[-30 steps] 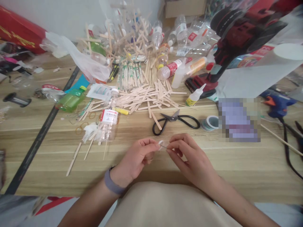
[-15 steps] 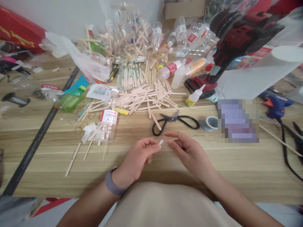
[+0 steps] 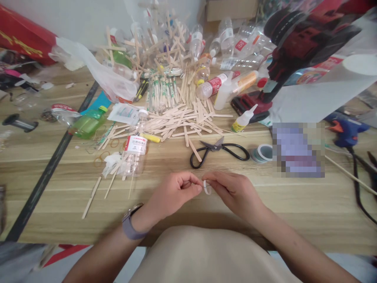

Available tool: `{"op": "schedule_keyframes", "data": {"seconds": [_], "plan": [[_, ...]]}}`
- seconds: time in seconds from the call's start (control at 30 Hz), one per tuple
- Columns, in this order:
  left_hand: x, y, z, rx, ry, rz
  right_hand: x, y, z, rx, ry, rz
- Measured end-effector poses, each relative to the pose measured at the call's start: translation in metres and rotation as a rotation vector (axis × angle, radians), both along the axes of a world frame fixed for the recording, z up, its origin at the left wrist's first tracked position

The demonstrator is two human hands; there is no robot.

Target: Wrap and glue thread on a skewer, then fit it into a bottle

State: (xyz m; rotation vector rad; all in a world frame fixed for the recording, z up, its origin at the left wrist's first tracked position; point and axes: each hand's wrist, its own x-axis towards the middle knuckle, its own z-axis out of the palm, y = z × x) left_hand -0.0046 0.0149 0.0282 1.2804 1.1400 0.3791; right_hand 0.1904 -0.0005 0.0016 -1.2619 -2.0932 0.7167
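Observation:
My left hand [image 3: 176,192] and my right hand [image 3: 235,192] meet fingertip to fingertip above the front part of the wooden table [image 3: 112,228]. Between them is a small white ring-like piece [image 3: 207,188], pinched by the right fingers. The left thumb and index finger are pressed together at its left side; whatever they grip is too small to make out. Just beyond the hands lie black-handled scissors [image 3: 216,147], blades spread. A wooden stick [image 3: 194,150] rests across the left handle loop. A spool [image 3: 263,153] sits right of the scissors.
Loose wooden sticks [image 3: 173,122] are piled behind the scissors. A clear bottle [image 3: 136,145] stands left, a glue bottle [image 3: 243,120] behind right. Further right are a red-black power drill [image 3: 294,55] and a blue glue gun [image 3: 346,129]. Plastic bottles crowd the back.
My hands have come together, and the right fingers have closed at the white piece, which now shows as a curved band. The left wrist has shifted slightly left.

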Motion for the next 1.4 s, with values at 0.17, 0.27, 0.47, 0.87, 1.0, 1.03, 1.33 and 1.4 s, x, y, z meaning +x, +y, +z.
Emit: {"op": "schedule_keyframes", "data": {"seconds": [0.17, 0.27, 0.47, 0.87, 1.0, 1.03, 1.33, 1.4], "plan": [[0.002, 0.000, 0.001, -0.014, 0.035, 0.034, -0.001, -0.002, -0.004, 0.075, -0.003, -0.010], [0.003, 0.000, -0.002, -0.181, -0.014, 0.097, 0.000, -0.004, -0.007, 0.164, -0.061, 0.007], [0.004, 0.002, -0.006, -0.386, -0.143, 0.163, -0.001, -0.005, -0.008, 0.390, -0.157, 0.044], [0.001, 0.002, -0.009, -0.102, 0.056, 0.122, 0.015, -0.010, 0.008, 0.349, -0.245, 0.230], [0.004, -0.002, -0.005, 0.007, 0.156, 0.001, 0.009, -0.009, 0.010, 0.357, -0.113, 0.286], [0.004, -0.003, -0.003, 0.035, 0.181, -0.023, 0.008, -0.008, 0.010, 0.338, -0.068, 0.297], [0.008, -0.007, 0.006, 0.262, 0.335, -0.156, -0.005, -0.007, -0.004, 0.188, 0.121, 0.089], [0.009, -0.008, 0.006, 0.336, 0.413, -0.190, -0.009, -0.007, -0.008, 0.116, 0.125, 0.025]]}}
